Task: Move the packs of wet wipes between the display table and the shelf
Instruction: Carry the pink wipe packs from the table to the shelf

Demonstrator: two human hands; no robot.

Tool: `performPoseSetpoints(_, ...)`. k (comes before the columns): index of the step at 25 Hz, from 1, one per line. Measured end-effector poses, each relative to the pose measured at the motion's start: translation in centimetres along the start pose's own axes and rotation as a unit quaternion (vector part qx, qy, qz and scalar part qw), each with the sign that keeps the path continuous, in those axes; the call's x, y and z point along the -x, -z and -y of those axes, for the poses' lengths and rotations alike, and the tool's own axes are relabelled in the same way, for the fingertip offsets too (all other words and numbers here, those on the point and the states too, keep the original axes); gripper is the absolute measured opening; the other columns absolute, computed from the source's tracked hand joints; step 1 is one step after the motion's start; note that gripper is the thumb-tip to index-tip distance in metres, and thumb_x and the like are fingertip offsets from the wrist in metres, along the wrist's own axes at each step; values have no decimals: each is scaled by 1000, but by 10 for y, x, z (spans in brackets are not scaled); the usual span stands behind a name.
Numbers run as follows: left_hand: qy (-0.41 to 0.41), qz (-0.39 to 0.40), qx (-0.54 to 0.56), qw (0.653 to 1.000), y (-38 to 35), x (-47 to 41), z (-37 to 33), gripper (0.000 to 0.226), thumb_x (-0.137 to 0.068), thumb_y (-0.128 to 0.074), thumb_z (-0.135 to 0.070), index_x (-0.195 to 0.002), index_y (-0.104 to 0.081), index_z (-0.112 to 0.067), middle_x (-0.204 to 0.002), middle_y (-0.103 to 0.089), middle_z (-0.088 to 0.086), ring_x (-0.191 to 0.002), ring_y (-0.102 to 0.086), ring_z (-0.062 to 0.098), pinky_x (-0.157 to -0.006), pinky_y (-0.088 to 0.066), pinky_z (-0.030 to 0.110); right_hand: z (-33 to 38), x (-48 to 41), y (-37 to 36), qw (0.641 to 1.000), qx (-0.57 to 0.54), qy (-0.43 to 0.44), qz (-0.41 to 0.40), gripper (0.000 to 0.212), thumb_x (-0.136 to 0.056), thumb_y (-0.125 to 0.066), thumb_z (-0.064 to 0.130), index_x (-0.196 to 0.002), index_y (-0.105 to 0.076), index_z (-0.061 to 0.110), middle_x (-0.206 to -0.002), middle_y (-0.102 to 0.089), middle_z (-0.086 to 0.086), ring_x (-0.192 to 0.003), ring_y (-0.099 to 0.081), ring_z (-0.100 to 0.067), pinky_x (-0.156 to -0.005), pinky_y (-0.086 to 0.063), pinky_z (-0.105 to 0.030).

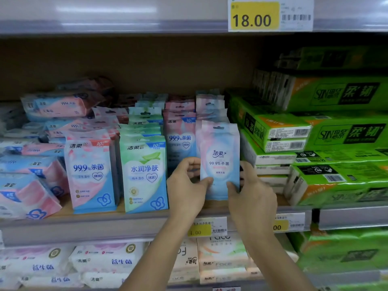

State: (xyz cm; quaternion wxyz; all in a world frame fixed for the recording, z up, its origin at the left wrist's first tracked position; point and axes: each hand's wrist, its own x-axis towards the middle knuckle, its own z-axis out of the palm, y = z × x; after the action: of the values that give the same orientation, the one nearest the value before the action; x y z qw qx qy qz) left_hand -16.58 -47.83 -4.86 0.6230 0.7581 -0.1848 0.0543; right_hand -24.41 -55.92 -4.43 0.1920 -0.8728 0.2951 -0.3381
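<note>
Head view: I see L hand & R hand pinching the pale wipes pack by its lower edges, upright, base prob. on the shelf.

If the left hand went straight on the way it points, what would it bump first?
Probably the pink-and-blue wipes pack standing just behind the left hand, though depth is hard to judge.
</note>
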Motion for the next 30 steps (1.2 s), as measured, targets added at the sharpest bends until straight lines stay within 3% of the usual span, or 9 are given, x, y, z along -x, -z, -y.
performPoseSetpoints(2, 12, -2, -2, 1000, -4, -8, -2, 46, -67, -78, 0, -80, -52, -35, -81, -60, -22, -73, -60, -10, -68, -48, 8, 5, -8, -7, 1000, 2, 12, -5, 38, -82, -63, 5, -120, -55, 8, -88, -68, -14, -73, -64, -36, -53, -37, -32)
performPoseSetpoints(5, 27, -10, 20, 999, -9, -22, 0, 39, -68, -75, 4, -84, -55, -26, -84, -62, -17, -80, -63, 2, -75, -54, 22, 14, -23, -17, 999, -10, 5, 49, 40, -90, -51, 7, -129, -47, 7, -112, -61, -16, -99, -60, -35, -73, -46, -39)
performPoseSetpoints(10, 2, -40, -42, 998, -12, -37, 2, 33, -70, -76, -2, -91, -57, -19, -80, -58, -17, -74, -56, 0, -65, -43, 4, 9, -33, -19, 992, -89, -11, 92, 52, -89, -52, 6, -139, -40, 11, -112, -64, -17, -101, -60, -32, -78, -46, -34)
performPoseSetpoints(13, 11, -39, -71, 997, -12, -32, 3, 37, -73, -74, -7, -104, -56, -17, -94, -60, -10, -90, -61, 11, -72, -43, 11, 8, -26, -13, 992, -81, 25, 96, 50, -89, -53, 7, -137, -42, 8, -123, -58, -15, -107, -57, -29, -82, -44, -32)
performPoseSetpoints(16, -56, -44, -149, 986, -7, -9, 2, 49, -77, -69, -13, -122, -50, -16, -119, -57, -1, -108, -56, 16, -91, -45, 29, 5, -11, 0, 996, -59, 67, 11, 38, -87, -55, 11, -125, -55, 10, -111, -65, -10, -98, -61, -29, -72, -44, -32)
performPoseSetpoints(19, -170, -4, -164, 972, 13, 23, -1, 37, -80, -66, -11, -115, -55, -17, -111, -57, -5, -101, -55, 6, -89, -43, 22, 0, 3, 16, 993, -99, 63, 3, 19, -85, -60, 16, -102, -67, 17, -81, -70, 3, -77, -66, -23, -65, -50, -31)
performPoseSetpoints(22, -129, 90, -135, 978, 42, 56, 0, 23, -83, -66, -11, -94, -60, -30, -83, -64, -12, -78, -59, 1, -71, -47, 14, -11, 17, 22, 985, -159, 59, 38, 8, -82, -63, 17, -85, -69, 20, -61, -59, 16, -62, -61, -14, -62, -51, -31)
performPoseSetpoints(24, -97, 119, -146, 977, 59, 80, 9, 27, -83, -67, -11, -87, -60, -36, -82, -65, -14, -74, -60, 1, -65, -47, 13, -17, 30, 20, 983, -164, 59, 49, 7, -80, -63, 18, -80, -68, 23, -59, -57, 18, -60, -58, -9, -61, -47, -27)
performPoseSetpoints(30, 76, 19, -181, 980, 117, 176, 56, 21, -88, -63, -13, -93, -62, -33, -88, -66, -13, -79, -61, 4, -70, -51, 18, -10, 99, -16, 934, -240, 157, 212, 6, -81, -62, 22, -78, -65, 26, -60, -60, 13, -57, -55, -9, -61, -49, -31)
